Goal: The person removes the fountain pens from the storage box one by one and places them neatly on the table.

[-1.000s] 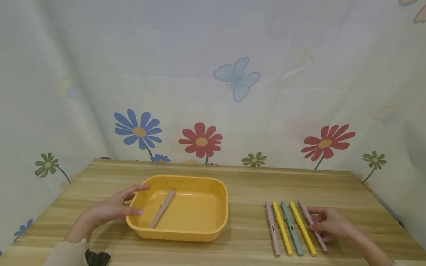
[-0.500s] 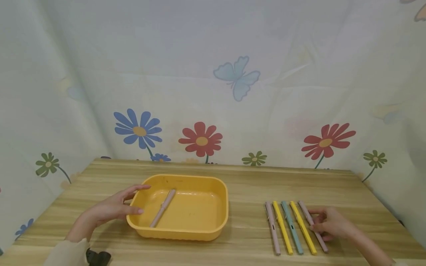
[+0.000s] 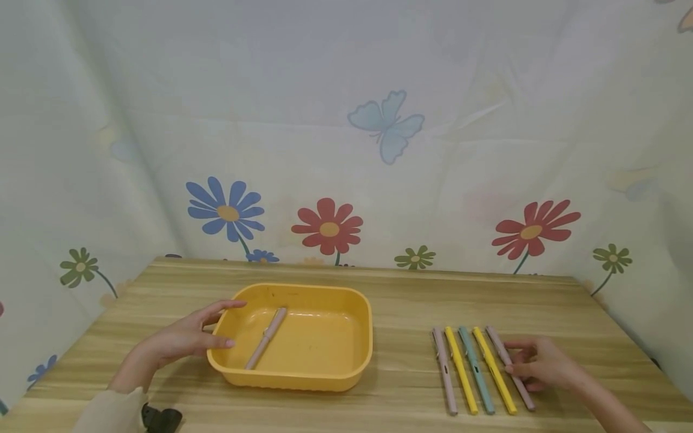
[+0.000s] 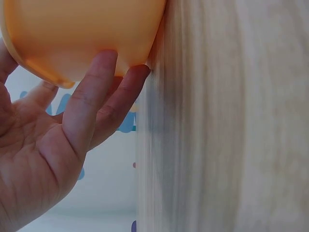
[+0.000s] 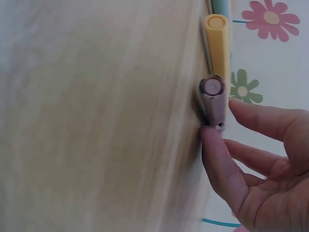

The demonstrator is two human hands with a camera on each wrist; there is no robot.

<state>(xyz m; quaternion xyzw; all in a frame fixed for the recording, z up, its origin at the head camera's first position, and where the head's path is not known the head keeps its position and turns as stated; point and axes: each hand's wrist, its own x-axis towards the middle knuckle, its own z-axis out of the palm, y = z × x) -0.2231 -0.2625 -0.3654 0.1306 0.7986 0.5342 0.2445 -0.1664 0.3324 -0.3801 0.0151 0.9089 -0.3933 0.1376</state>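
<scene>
My left hand (image 3: pixel 181 337) grips the left side of a yellow plastic tray (image 3: pixel 308 381). In the left wrist view, fingertips press its outer wall (image 4: pixel 43 29) while other digits reach over the rim. One mauve pen (image 3: pixel 265 340) lies slanted inside the tray. On the right, my right hand (image 3: pixel 544 364) holds another mauve pen (image 3: pixel 509 367) where it lies on the table. Its digits touch that pen's upper and right sides in the right wrist view. Left of it lie a yellow pen (image 3: pixel 495 371), a teal pen (image 3: pixel 476 370), a second yellow pen (image 3: pixel 461 371) and a mauve pen (image 3: pixel 445 371).
The wood-grain table (image 3: pixel 400 313) runs back to a pale curtain (image 3: pixel 325 90) printed with flowers and a butterfly. A black device (image 3: pixel 162 419) sits beside the left sleeve (image 3: pixel 110 412). The tray stands left of the pen row, with a stretch of tabletop between.
</scene>
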